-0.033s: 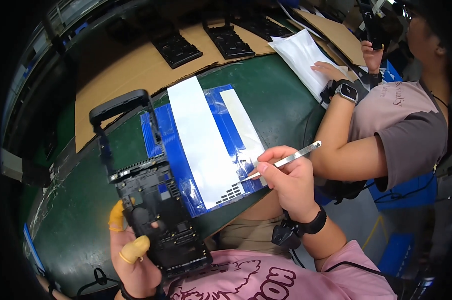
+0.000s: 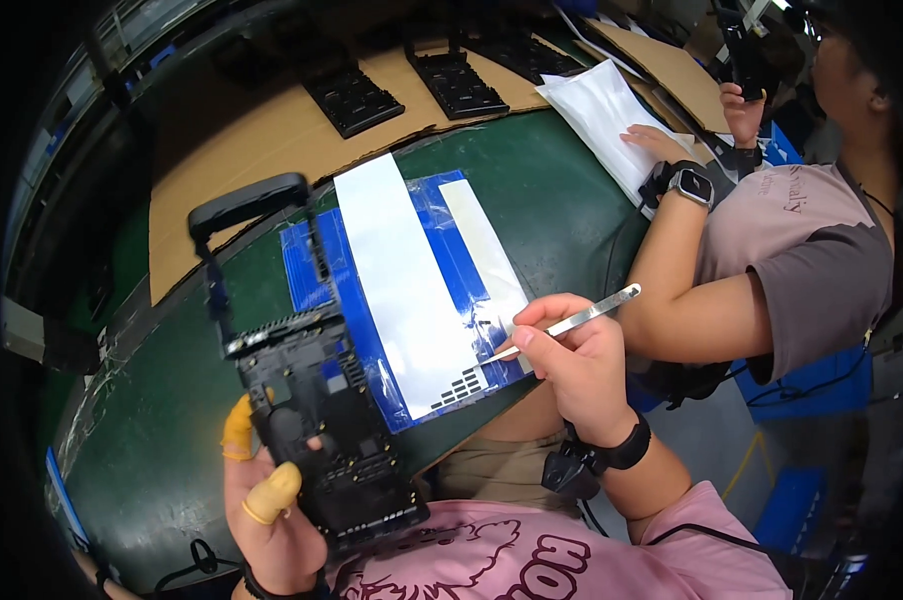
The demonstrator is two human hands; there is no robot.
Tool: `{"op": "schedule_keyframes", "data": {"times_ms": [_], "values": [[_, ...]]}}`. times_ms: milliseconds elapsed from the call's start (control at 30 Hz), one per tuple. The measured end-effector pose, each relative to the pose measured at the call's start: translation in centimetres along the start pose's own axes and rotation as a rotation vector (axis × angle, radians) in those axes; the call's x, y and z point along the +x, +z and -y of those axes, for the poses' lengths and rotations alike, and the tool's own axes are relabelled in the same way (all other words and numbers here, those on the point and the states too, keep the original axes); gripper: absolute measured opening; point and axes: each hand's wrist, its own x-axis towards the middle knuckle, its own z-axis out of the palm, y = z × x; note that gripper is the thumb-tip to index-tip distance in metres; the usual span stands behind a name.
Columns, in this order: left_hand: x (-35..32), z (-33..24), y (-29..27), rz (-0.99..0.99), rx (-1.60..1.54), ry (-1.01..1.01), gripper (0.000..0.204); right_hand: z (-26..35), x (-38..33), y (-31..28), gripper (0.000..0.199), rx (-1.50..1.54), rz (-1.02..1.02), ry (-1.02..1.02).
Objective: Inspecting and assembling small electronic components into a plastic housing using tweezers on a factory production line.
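Note:
My left hand [image 2: 272,510], with yellow finger cots on two fingertips, grips a black plastic device housing [image 2: 334,440]. The housing has a loop-shaped frame at its upper end and is tilted over the near left of the table. In my right hand [image 2: 577,365] a pair of silver tweezers [image 2: 587,317] is pinched. Its tip meets a white backing sheet [image 2: 397,270], just by several small black adhesive pieces [image 2: 459,388] in rows. Whether the tips hold a piece is too small to tell. The sheet lies on a blue plastic board [image 2: 357,325].
A green tabletop [image 2: 162,400] lies beneath. Beyond, several black housings [image 2: 457,85] rest on brown cardboard [image 2: 232,180]. A cream strip [image 2: 484,245] lies beside the white sheet. At right a co-worker [image 2: 772,260] rests one hand on white bags [image 2: 607,125] and holds up a black part.
The black housing in my left hand has shifted slightly to the right. My right hand with the tweezers has barely moved.

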Motion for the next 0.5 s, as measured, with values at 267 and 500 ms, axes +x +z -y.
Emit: {"op": "schedule_keyframes", "data": {"times_ms": [267, 500], "values": [[2.4, 2.5, 1.9, 0.076, -0.189, 0.01, 0.058, -0.1, 0.3, 0.1, 0.014, 0.007, 0.012, 0.05], [2.6, 2.4, 1.0, 0.069, -0.245, -0.039, 0.045, 0.0, 0.4, 0.2, 0.014, 0.011, -0.011, 0.078]]}}
